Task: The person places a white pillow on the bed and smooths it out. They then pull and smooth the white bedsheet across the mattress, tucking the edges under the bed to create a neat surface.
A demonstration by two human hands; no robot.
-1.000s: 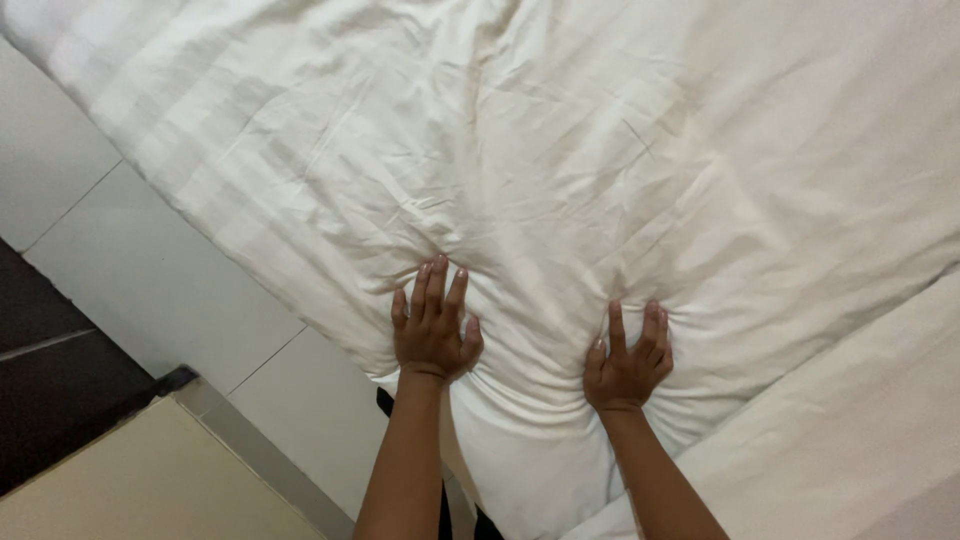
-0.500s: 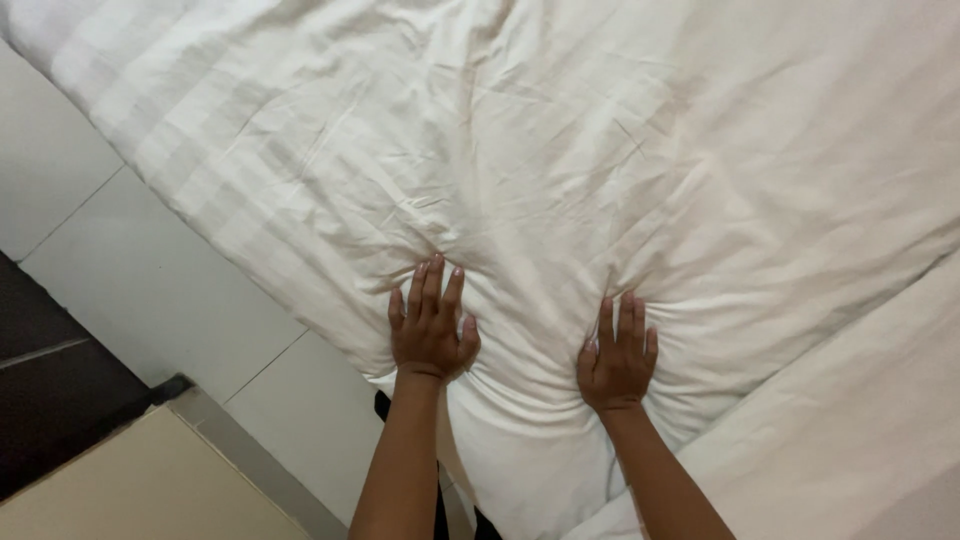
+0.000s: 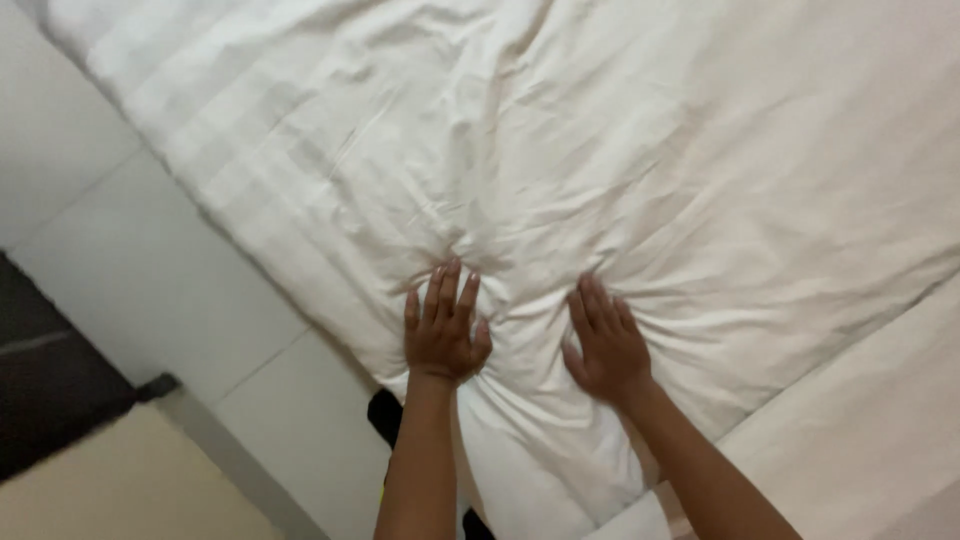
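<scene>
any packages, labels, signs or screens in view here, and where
None in view. Only a plain white duvet, wrinkled, with the left hand and the right hand pressed flat on it, and pale floor tiles beside the bed.

A rumpled white cotton bed sheet (image 3: 620, 170) lies spread over the bed and fills most of the view. Both hands rest flat on it near its nearer corner, the left hand (image 3: 442, 332) just left of the right hand (image 3: 603, 345), a ridge of gathered cloth between them. To the left of the bed lies the pale tiled floor (image 3: 150, 290), and beyond that, at the far left edge, a dark strip of flooring (image 3: 45, 390).
</scene>
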